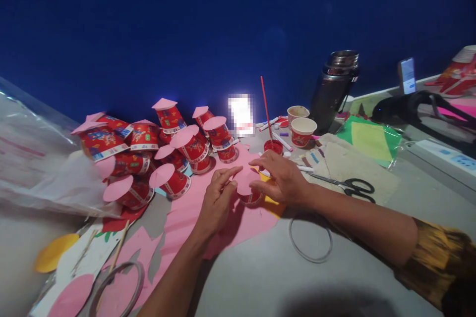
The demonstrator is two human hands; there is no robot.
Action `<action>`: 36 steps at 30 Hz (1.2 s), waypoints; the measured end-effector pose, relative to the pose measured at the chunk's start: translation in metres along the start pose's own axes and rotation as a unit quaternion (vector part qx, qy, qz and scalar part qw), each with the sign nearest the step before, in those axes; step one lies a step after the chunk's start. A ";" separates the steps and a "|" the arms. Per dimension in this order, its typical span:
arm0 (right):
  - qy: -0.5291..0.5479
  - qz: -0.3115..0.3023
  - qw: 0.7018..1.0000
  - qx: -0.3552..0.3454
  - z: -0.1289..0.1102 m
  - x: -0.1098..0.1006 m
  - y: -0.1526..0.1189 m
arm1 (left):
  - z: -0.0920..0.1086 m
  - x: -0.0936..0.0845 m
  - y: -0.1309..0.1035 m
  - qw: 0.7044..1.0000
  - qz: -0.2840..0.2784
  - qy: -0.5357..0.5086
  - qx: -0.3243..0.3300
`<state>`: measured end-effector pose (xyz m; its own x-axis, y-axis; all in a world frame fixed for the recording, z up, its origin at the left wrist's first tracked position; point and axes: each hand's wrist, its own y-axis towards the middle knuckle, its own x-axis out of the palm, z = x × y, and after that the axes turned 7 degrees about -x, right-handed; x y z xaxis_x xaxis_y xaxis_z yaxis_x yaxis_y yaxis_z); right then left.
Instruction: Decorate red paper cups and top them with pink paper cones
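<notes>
A pink paper cone [246, 182] sits over an upturned red paper cup [251, 199], much of which is hidden below it. On the cone's left edge, my left hand [217, 198] has its thumb and fingers closed. Thumb and bent fingers of my right hand [279, 178] grip the cone's right side. Pink paper [223, 237] lies flat beneath the cup, and a piece of yellow-orange paper [277, 206] is under my right hand. Just behind the hands stands a small red pot [273, 146] with a thin red stick [265, 104] upright in it.
Several cone-topped red cups [171, 181] are grouped at the left. Scissors [357, 188] rest on a beige cloth [383, 178]. A dark flask [332, 94] and two paper cups [304, 133] stand behind. A grey ring [312, 260] lies in front, and clear plastic [44, 168] is far left.
</notes>
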<state>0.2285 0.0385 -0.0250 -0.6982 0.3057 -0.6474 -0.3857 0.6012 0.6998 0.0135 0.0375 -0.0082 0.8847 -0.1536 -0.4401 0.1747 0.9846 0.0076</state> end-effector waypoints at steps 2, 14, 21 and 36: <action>-0.029 -0.030 0.999 -0.027 0.000 0.000 -0.002 | 0.000 0.000 0.000 1.000 -0.001 -0.007 0.002; -0.031 -0.066 0.997 -0.015 0.001 0.004 -0.004 | -0.004 -0.002 -0.002 0.998 -0.029 -0.006 0.048; -0.007 -0.074 0.997 0.000 -0.001 0.005 -0.005 | -0.003 -0.002 -0.002 0.998 -0.026 -0.008 0.051; 0.043 -0.064 0.996 0.040 0.002 0.008 -0.003 | -0.002 -0.006 0.000 0.998 -0.046 0.004 0.043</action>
<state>0.2255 0.0409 -0.0329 -0.6974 0.1605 -0.6985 -0.4271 0.6897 0.5848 0.0079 0.0390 -0.0075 0.8602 -0.2411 -0.4493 0.2912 0.9556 0.0446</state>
